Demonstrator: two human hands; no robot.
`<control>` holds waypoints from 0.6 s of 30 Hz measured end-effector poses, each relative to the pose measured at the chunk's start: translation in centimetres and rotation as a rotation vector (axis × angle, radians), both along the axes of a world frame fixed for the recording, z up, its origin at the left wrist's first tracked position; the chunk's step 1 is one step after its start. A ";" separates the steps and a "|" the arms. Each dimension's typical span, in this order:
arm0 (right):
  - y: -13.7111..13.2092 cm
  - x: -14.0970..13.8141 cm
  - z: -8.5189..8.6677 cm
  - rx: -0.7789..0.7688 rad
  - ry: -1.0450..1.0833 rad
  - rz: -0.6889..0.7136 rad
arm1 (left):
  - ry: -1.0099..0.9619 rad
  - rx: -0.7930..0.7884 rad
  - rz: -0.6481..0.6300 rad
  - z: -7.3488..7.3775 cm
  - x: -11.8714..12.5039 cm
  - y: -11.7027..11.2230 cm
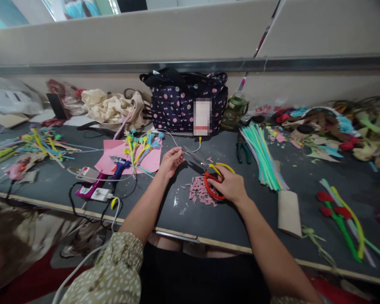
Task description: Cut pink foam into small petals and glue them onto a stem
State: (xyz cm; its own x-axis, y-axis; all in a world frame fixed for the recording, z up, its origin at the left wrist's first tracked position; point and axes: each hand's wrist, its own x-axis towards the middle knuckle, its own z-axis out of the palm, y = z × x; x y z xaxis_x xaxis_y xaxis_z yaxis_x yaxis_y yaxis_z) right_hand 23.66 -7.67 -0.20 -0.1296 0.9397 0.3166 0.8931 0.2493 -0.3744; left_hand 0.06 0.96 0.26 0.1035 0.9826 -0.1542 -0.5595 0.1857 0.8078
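Scissors (206, 165) held by curled right hand (233, 185), blades (194, 157) aimed toward ten o'clock, apparently to reach left hand (172, 162), pinched shut, contents unclear; pink scraps (198, 192) heaped at six o'clock.

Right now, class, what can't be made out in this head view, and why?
Head view:
What, if anything, the left hand grips: too small, hidden by its fingertips.
How the right hand fits into the scissors: partly hidden by itself.
Details of the upright device: blurred by pixel blocks.
Contents of the dotted bag: hidden by its front.
Right end of the mixed pile: cut off by the frame edge.
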 end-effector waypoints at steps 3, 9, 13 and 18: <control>0.0 0.0 -0.2 0.022 -0.004 0.020 | -0.010 -0.004 -0.003 0.0 -0.1 0.0; 0.0 0.1 -0.3 0.023 -0.007 0.016 | -0.014 -0.025 0.001 0.0 0.0 -0.1; 0.0 0.1 -0.3 0.039 -0.008 0.025 | -0.005 -0.023 -0.003 0.1 0.0 -0.1; 0.0 0.1 -0.3 0.031 0.003 0.023 | 0.007 -0.018 -0.010 0.1 0.0 -0.1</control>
State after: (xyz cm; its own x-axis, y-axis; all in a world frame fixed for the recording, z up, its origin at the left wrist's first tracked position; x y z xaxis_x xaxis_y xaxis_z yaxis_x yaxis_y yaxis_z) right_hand 23.77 -7.66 -0.50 -0.1496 0.9262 0.3461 0.8860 0.2810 -0.3689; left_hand 0.04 0.88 0.36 0.1122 0.9785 -0.1729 -0.5521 0.2060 0.8079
